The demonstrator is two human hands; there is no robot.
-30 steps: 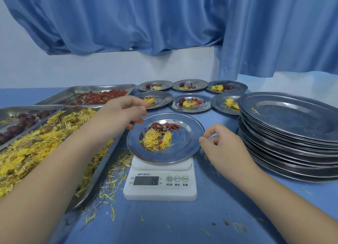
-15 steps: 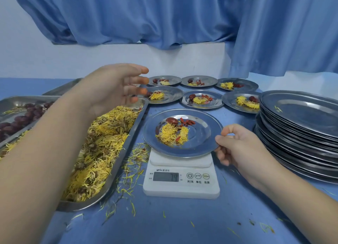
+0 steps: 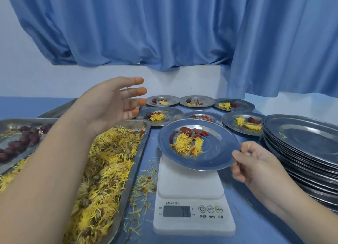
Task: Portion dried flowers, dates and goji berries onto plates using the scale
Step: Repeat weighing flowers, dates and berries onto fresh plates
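Observation:
My right hand (image 3: 254,163) pinches the right rim of a steel plate (image 3: 215,152) and holds it tilted just above the white scale (image 3: 192,198). On the plate lie yellow dried flowers (image 3: 184,143), a date (image 3: 185,130) and goji berries (image 3: 202,133). My left hand (image 3: 113,104) hovers with spread fingers and nothing in it above the far end of the flower tray (image 3: 139,125). The scale's display is lit, its digits blurred.
Several filled plates (image 3: 175,114) stand in two rows behind the scale. A tall stack of empty plates (image 3: 307,145) is at the right. A date tray (image 3: 11,123) lies at the left. Loose petals (image 3: 144,187) litter the blue table beside the scale.
My right hand has gripped the plate's rim and lifted it off the scale, tilted. My left hand has risen from the plate and opened above the trays.

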